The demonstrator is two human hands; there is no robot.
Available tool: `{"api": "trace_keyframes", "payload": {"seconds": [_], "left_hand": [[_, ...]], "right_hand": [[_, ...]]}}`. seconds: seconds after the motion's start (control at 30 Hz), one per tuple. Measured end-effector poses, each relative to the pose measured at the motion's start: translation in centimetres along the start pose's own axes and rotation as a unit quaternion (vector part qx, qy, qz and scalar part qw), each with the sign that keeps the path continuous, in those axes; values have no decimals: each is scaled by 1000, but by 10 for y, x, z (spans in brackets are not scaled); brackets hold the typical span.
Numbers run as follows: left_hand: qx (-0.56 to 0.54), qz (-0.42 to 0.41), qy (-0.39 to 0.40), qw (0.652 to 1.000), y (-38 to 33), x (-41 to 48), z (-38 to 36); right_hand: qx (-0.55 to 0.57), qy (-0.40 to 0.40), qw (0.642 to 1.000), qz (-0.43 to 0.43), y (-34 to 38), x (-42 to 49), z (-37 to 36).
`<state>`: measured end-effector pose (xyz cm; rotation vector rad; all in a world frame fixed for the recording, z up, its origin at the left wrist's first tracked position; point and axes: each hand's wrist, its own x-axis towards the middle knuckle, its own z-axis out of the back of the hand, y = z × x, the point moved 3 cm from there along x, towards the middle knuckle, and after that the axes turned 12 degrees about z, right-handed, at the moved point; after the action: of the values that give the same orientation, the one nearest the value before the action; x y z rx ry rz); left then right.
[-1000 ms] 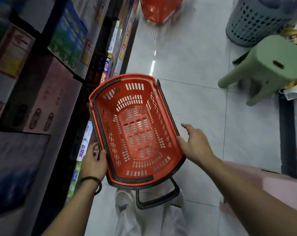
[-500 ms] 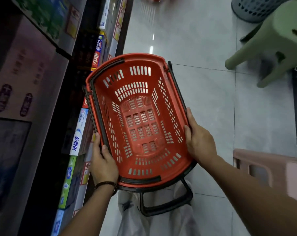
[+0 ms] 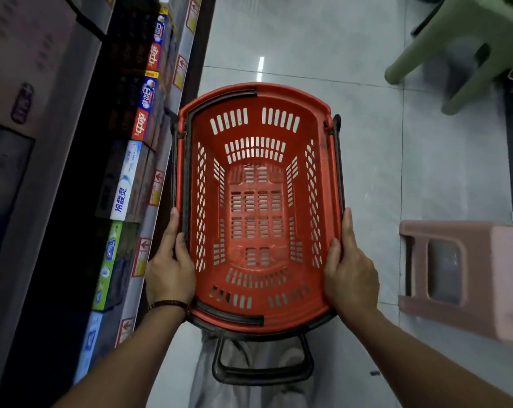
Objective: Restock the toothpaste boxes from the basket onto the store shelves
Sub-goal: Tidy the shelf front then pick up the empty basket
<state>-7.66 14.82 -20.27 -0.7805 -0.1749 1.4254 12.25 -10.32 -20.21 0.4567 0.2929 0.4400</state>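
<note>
At centre, over the floor: red basket [image 3: 258, 207], level, mouth up, long axis from 6 to 12 o'clock.
Basket contents: none visible; bare slotted bottom, so no toothpaste left to shelve, by the look of it.
Left hand [image 3: 169, 275]: at 8 o'clock of the rim, fingers [image 3: 172, 228] clamped on the side edge.
Right hand [image 3: 350, 278]: at 4 o'clock, fingers wrapped on the opposite edge; matched grip, likely to keep it steady.
Handle [image 3: 262, 375]: black, hanging loose at 6 o'clock, unused.
Toothpaste boxes [image 3: 124, 184]: on the shelves [image 3: 158, 207] at 9 o'clock, on edge, ends outward, in a row.
Stage: seemingly finished; carrying the empty basket away probable.
</note>
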Motion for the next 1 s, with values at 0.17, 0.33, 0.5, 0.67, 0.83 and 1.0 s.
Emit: {"api": "trace_keyframes", "payload": {"seconds": [0.17,0.33,0.5,0.67,0.83,1.0], "left_hand": [[-17,19,2,1000,39,-50,14],[6,24,32,999,84,-91,25],[0,-6,46,999,126,-133,41],[17,-18,54,998,185,-187,60],[19,-26,57,998,245,-241,78],[1,-33,18,999,294,-290,92]], "right_hand": [[-1,5,1000,0,-15,-58,-4],[7,7,1000,-13,-30,-125,-5],[18,-14,999,-29,-43,-199,-11],[24,-17,998,-51,-54,-288,-17],[8,-18,998,-56,-68,-369,-25],[38,-26,999,-29,-83,-434,-30]]}}
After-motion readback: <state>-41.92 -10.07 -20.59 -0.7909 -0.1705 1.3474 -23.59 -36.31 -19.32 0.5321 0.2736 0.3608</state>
